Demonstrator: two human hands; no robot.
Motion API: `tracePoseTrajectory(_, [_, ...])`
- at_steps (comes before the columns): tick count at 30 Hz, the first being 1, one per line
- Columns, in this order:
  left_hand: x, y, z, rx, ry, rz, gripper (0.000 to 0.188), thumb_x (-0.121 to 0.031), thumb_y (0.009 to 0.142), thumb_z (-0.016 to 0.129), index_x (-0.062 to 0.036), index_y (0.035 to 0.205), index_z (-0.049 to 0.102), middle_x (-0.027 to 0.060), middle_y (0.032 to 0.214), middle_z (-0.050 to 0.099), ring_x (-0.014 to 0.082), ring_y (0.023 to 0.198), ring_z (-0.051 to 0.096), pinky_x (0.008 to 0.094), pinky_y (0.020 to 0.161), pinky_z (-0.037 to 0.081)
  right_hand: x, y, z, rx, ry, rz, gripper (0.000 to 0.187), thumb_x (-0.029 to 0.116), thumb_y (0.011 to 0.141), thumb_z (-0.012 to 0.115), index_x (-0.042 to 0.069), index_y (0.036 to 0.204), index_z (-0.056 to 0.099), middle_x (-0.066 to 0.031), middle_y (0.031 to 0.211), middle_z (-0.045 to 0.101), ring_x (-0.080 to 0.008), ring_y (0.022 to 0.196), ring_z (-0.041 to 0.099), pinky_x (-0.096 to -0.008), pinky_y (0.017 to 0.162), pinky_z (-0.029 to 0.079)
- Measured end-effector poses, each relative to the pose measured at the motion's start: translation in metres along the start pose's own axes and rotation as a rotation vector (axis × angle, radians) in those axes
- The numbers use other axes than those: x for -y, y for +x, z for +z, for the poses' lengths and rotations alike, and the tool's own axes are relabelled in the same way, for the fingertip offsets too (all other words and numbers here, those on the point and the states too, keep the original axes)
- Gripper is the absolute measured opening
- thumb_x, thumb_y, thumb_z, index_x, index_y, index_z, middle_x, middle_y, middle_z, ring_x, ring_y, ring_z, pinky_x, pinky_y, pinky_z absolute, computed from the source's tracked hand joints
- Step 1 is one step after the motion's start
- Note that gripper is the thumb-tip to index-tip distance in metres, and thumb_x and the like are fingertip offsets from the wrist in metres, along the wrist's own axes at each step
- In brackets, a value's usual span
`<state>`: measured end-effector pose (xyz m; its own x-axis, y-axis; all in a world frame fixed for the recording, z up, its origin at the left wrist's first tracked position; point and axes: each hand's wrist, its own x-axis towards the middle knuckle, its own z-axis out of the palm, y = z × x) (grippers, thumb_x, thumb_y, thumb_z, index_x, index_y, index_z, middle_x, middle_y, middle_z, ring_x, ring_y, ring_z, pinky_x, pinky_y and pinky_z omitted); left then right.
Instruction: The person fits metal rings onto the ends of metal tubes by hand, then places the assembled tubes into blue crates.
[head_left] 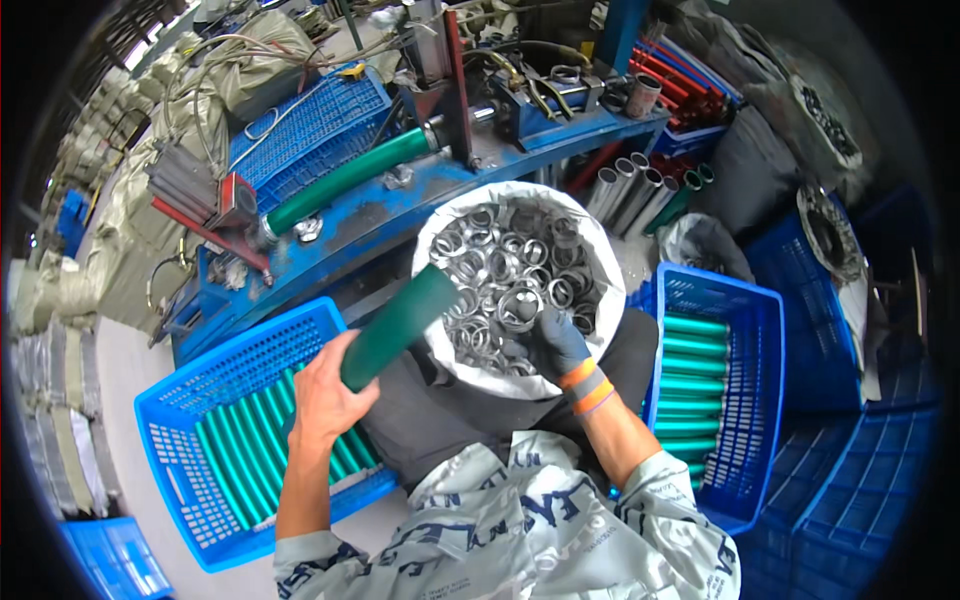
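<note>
My bare left hand (pixel 330 388) is wrapped round the lower end of a green tube (pixel 398 328). The tube slants up to the right, and its far end reaches over the rim of a white sack (pixel 436 345). Inside that sack lie many loose silvery metal rings (pixel 500 262). My right hand (pixel 556 345), in a dark grey glove with an orange cuff, is at the sack's near right side. Its fingers are closed on a metal ring (pixel 519 308), partly hidden by the glove.
Blue crates of green tubes stand at left (pixel 165 440) and right (pixel 768 400). Beyond the sack runs a blue metal bench (pixel 350 232), with another green tube (pixel 350 178) clamped in a machine. Bare metal pipes (pixel 625 190) stand right of the bench.
</note>
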<state>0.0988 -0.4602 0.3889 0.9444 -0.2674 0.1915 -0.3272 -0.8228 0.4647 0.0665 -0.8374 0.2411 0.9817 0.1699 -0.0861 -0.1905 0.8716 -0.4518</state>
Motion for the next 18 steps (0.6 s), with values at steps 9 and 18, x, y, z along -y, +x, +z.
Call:
tracePoseTrajectory(9, [-0.049, 0.009, 0.000, 0.282, 0.109, 0.177, 0.071, -0.016, 0.073, 0.085, -0.0137, 0.143, 0.071, 0.0132, 0.109, 0.076, 0.0403, 0.098, 0.076, 0.0485, 0.084, 0.062, 0.033, -0.016, 0.040, -0.035, -0.368, 0.019, 0.049, 0.009, 0.103, 0.080, 0.007, 0.151, 0.068, -0.0070, 0.147, 0.073, -0.0187, 0.129, 0.073, -0.0410, 0.109, 0.064])
tracePoseTrajectory(18, [-0.044, 0.010, 0.008, 0.316, 0.094, 0.181, 0.073, -0.018, 0.072, 0.083, -0.0157, 0.144, 0.071, 0.0131, 0.102, 0.072, 0.0404, 0.093, 0.073, 0.0490, 0.081, 0.060, 0.037, -0.014, 0.033, -0.010, -0.537, -0.020, 0.074, -0.014, 0.086, 0.081, -0.003, 0.156, 0.061, -0.0126, 0.143, 0.074, -0.0198, 0.123, 0.075, -0.0365, 0.107, 0.062])
